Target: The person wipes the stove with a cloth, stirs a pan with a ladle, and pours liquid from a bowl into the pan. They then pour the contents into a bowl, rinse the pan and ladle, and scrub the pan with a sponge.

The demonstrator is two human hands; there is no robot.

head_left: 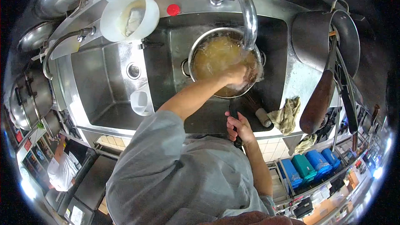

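Note:
A round metal pot point(193, 52) with side handles stands in the right sink basin under the curved faucet point(249, 16). It holds cloudy, yellowish, churning liquid. My left hand point(237, 75) reaches into the pot's right side, blurred by motion and splashing, so its fingers and anything in them cannot be made out. Below the pot, my right hand point(241, 128) is closed around a black handle point(234, 110) that runs up to the pot's lower rim. A brush point(262, 117) with a pale grip lies just right of that handle.
A white plastic pitcher point(152, 16) and a red cap point(173, 10) sit on the back ledge. A clear cup point(139, 102) is in the left basin. Rags point(287, 116) and a large pot of utensils point(310, 37) are at right. Another person point(62, 168) stands lower left.

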